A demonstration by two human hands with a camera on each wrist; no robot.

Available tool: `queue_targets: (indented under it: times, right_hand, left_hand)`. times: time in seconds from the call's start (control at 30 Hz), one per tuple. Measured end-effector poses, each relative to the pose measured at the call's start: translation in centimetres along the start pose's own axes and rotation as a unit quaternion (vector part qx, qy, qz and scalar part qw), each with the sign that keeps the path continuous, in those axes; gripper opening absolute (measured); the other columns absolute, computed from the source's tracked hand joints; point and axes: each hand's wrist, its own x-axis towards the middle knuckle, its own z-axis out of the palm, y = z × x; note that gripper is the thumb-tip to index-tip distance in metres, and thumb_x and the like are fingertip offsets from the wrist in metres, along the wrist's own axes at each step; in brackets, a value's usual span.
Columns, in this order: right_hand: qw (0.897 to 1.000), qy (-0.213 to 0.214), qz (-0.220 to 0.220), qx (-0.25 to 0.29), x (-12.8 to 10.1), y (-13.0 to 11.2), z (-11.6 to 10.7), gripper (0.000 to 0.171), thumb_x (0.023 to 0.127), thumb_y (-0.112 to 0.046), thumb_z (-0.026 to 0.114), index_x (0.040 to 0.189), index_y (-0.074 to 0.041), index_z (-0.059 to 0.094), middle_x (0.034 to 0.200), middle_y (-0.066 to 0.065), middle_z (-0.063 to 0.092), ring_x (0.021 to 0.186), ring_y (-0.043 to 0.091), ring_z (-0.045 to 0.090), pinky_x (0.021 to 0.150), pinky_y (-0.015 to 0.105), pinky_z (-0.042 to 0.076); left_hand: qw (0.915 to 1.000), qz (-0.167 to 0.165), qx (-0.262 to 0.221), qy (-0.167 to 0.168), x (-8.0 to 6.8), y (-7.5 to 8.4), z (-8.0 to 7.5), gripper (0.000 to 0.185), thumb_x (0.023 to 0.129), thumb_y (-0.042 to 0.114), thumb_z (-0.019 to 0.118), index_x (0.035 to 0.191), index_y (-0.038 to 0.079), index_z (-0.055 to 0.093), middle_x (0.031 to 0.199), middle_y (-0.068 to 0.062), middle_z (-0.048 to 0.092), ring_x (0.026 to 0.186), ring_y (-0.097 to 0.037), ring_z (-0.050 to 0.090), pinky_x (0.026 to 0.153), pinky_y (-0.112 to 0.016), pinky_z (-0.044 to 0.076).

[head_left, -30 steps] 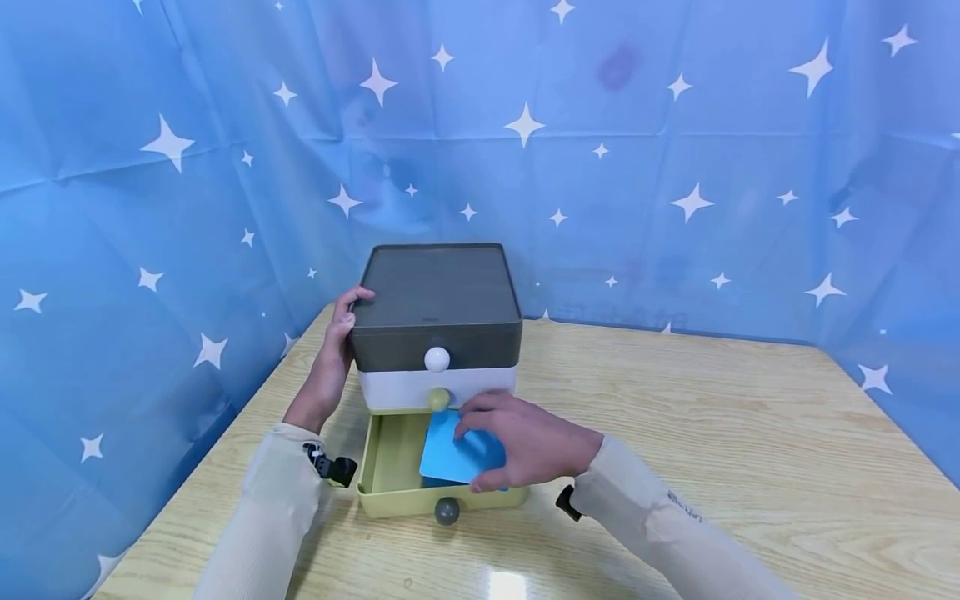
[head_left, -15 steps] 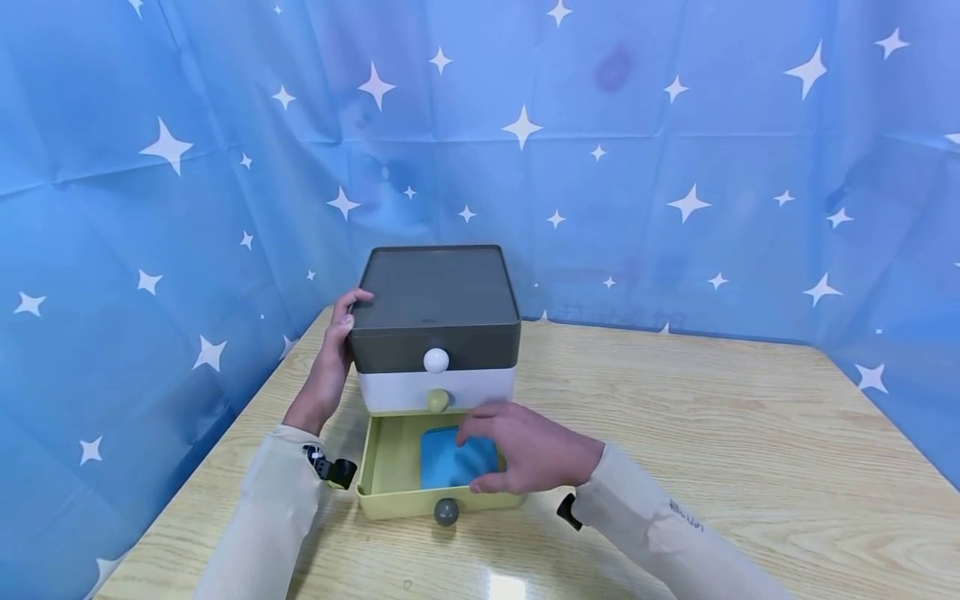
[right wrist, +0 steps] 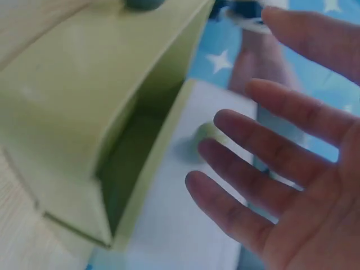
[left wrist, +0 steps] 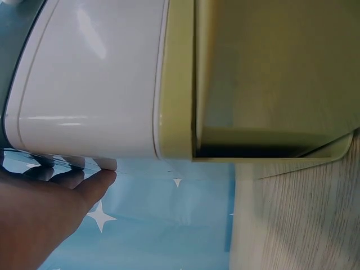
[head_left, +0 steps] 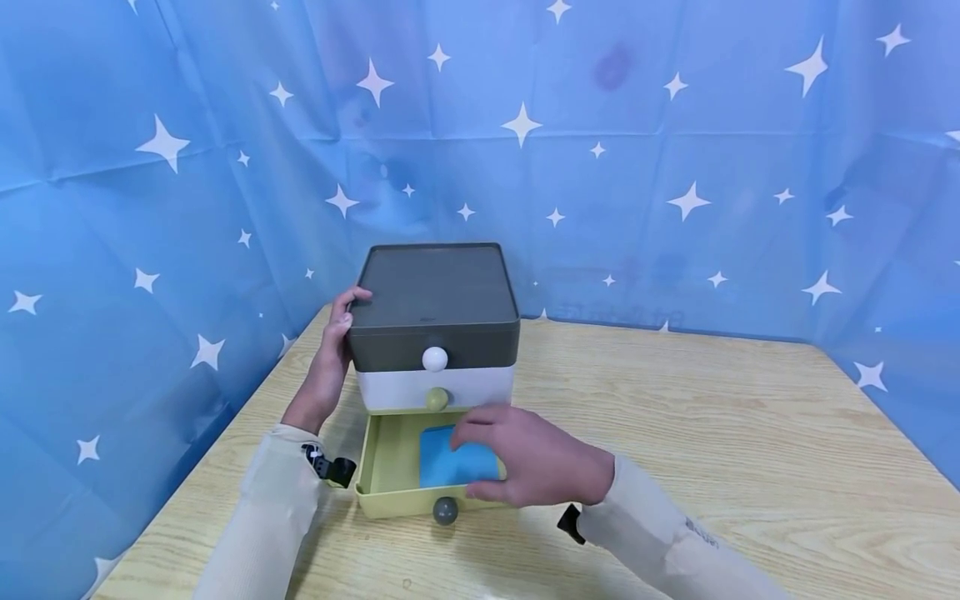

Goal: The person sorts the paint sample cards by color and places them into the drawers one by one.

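Head view: left hand [head_left: 330, 358] braces the box [head_left: 435, 321]; right hand [head_left: 525, 454], fingers spread, hovers over blue card [head_left: 450, 458] lying in drawer [head_left: 378, 467]; shutting it looks next.

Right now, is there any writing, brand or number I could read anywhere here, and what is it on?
None can be read.
Right sleeve: a small grey mark, too blurred to read.
Cabinet: a tiny mark on the top's front edge, too small to read.
Blue cloth: faint dark shapes near the table, unreadable.
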Motion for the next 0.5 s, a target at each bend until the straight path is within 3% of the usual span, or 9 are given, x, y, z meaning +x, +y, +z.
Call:
queue_targets:
  times: [0.13,0.3,0.5]
  right_hand:
    - [1.000,0.004,-0.025,-0.010,-0.4,-1.8,-0.3,0.033,0.088,-0.031,0.076,0.116,-0.016,0.066,0.108,-0.005,0.068,0.095,0.006,0.065,0.081,0.019,0.052]
    - [0.998,-0.047,-0.028,-0.025,-0.7,-3.3,1.1,0.034,0.087,-0.034,0.077,0.115,-0.020,0.064,0.081,-0.011,0.066,0.068,-0.005,0.053,0.062,0.011,0.040]
    - [0.995,-0.086,0.006,-0.045,-0.8,-3.4,4.1,0.040,0.085,-0.029,0.078,0.121,-0.023,0.061,0.053,-0.013,0.043,0.046,-0.004,0.032,0.047,0.013,0.028]
  left_hand:
    - [1.0000,-0.001,-0.001,0.002,0.0,0.1,-0.1,0.050,0.102,0.046,0.018,0.147,0.028,0.029,0.164,0.003,0.012,0.146,-0.028,0.020,0.116,-0.058,0.015]
    - [1.0000,0.002,0.008,0.004,-0.1,0.2,-0.1,0.050,0.103,0.047,0.017,0.147,0.030,0.030,0.164,0.003,0.012,0.147,-0.028,0.018,0.117,-0.060,0.013]
    - [1.0000,-0.001,0.008,0.002,-0.1,0.1,-0.1,0.049,0.103,0.047,0.017,0.147,0.031,0.030,0.164,0.003,0.012,0.147,-0.028,0.018,0.117,-0.060,0.013]
